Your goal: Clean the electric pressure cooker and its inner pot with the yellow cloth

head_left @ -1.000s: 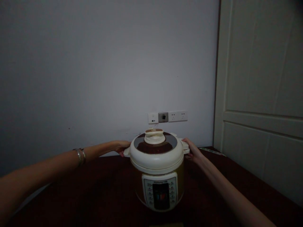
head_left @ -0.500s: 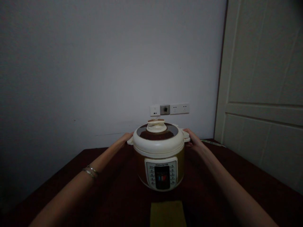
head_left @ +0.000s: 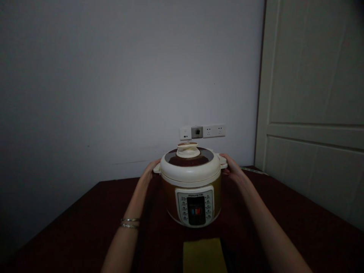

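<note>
An electric pressure cooker (head_left: 190, 172) with a white lid rim and a gold-brown body stands upright on a dark red tabletop (head_left: 159, 242). Its control panel (head_left: 196, 208) faces me, and the lid knob (head_left: 187, 149) is on top. At the cooker's left side, my left hand (head_left: 151, 167) grips the side handle, with most of its fingers hidden behind. On the opposite side my right hand (head_left: 231, 167) is closed round the other side handle (head_left: 223, 162). Two bracelets sit on my left wrist.
A yellow-green cloth (head_left: 203, 256), folded or flat, lies at the table's front edge of view. Behind the cooker, wall sockets (head_left: 214, 131) are set in the pale wall. A panelled door (head_left: 315, 113) stands at the right, and a thin strip (head_left: 253, 170) lies near the back right.
My left forearm and elbow have swung inward to the right, while both hands stay on the handles. The cooker has turned slightly, and the view has shifted a little.
</note>
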### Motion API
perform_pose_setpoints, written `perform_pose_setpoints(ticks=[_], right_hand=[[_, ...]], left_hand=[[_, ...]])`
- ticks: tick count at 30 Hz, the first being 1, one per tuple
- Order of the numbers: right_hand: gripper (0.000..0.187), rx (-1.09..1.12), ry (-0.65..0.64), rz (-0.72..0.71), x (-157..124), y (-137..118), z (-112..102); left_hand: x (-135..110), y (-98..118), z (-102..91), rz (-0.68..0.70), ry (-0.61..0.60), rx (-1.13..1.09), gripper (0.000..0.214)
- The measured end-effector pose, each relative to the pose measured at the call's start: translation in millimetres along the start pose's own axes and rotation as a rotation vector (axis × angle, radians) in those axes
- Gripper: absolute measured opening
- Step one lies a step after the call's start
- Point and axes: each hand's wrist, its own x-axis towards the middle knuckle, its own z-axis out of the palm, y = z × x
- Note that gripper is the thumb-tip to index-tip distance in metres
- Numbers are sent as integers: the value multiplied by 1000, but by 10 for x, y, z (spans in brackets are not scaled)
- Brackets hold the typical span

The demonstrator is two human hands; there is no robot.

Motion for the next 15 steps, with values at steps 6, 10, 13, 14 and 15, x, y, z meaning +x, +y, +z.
perform_pose_setpoints(ticks=[6, 10, 13, 14, 15], right_hand=[[46, -45, 43, -1, -17, -1, -12], [47, -106, 75, -2, -18, 11, -14], [47, -190, 128, -12, 9, 38, -6], [48, -226, 157, -17, 22, 46, -4], [48, -266, 192, -24, 34, 49, -5]], left_hand=[[15, -35, 14, 33, 41, -45, 20], [17, -29, 2, 56, 51, -45, 18], [20, -30, -15, 61, 48, -39, 19], [21, -32, -19, 63, 46, -40, 19], [23, -35, -22, 67, 44, -41, 20]])
